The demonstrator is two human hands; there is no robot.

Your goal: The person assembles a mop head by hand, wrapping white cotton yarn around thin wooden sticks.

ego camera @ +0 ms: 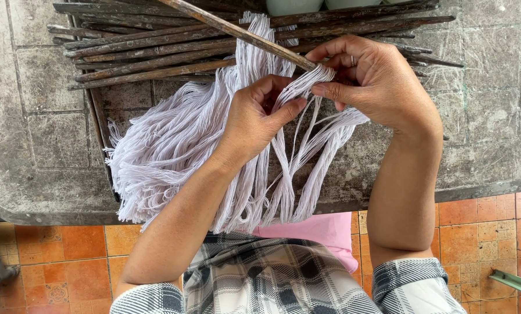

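Two hands busy with string here. Closest to the camera there's a checked shirt (260,279) and orange floor tiles (68,256), then the grey stone worktop (39,157) with a big bundle of white cotton threads (173,145) draped over its edge. Left hand (254,119) has its grip pinched shut on a small bunch of those threads, thumb pressed against them. Right hand (376,81), ring on one finger, is pinching the same threads right where they meet a wooden stick (237,32). Further back sits a pile of dark sticks (156,46).
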